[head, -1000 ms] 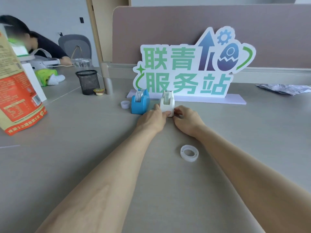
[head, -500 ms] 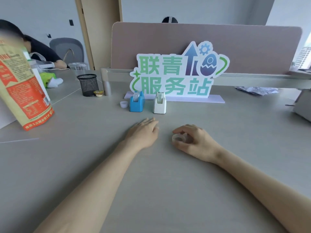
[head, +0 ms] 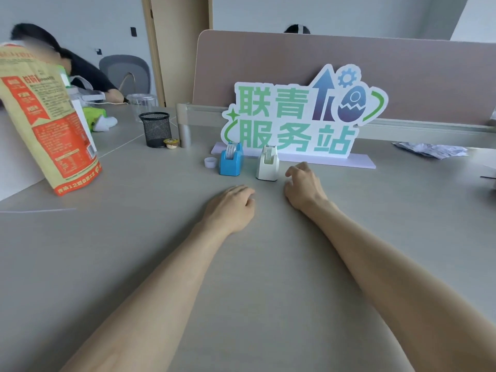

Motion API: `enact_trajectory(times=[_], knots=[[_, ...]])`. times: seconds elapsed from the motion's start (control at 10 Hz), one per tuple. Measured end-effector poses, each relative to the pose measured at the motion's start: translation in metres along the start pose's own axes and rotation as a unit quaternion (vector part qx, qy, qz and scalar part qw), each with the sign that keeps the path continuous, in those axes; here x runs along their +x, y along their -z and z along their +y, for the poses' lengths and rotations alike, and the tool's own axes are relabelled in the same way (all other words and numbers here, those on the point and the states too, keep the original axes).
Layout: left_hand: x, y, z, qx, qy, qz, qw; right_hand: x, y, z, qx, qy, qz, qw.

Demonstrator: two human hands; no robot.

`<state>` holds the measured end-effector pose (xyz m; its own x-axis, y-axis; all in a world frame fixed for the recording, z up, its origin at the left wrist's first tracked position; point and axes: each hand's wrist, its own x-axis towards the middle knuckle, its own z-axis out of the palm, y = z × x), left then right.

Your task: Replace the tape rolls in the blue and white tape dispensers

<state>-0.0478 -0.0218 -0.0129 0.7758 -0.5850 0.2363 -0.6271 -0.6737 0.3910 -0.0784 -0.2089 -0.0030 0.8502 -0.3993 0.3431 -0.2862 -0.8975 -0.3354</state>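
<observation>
The blue tape dispenser (head: 230, 160) and the white tape dispenser (head: 267, 164) stand side by side on the grey desk (head: 134, 251), each with a roll of tape in it. My right hand (head: 303, 187) rests just right of the white dispenser, fingers curled in. The loose clear tape roll is not visible on the desk; it seems hidden inside this hand. My left hand (head: 231, 208) lies palm down in front of the dispensers, holding nothing and touching neither. A small white ring-shaped core (head: 210, 162) sits left of the blue dispenser.
A green-lettered standing sign (head: 300, 116) is right behind the dispensers. At the left stand an orange and tan bag (head: 48, 124), a black mesh cup (head: 155, 128) and a small round tub (head: 171, 143). Crumpled paper (head: 429, 150) lies far right. A person sits at the back left.
Both hands let go of the white dispenser and drew back. My right hand closed over the clear roll, then moved forward beside the white dispenser. The roll's old spot is bare.
</observation>
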Motion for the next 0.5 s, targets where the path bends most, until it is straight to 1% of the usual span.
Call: enact_trajectory(times=[0.2, 0.3, 0.4, 0.5], knots=[[0.001, -0.005, -0.001, 0.014, -0.005, 0.012, 1.0, 0.026, -0.007, 0.005, -0.01, -0.027, -0.003, 1.0], [0.003, -0.003, 0.0, 0.007, 0.001, 0.013, 1.0, 0.025, -0.009, 0.006, -0.019, -0.019, 0.021, 0.999], [0.0, -0.001, 0.002, 0.001, 0.005, 0.009, 1.0, 0.009, -0.004, 0.002, -0.028, 0.002, 0.024, 0.999], [0.0, 0.001, 0.004, -0.009, 0.003, 0.013, 1.0, -0.01, -0.004, 0.001, -0.035, -0.004, 0.014, 0.999]])
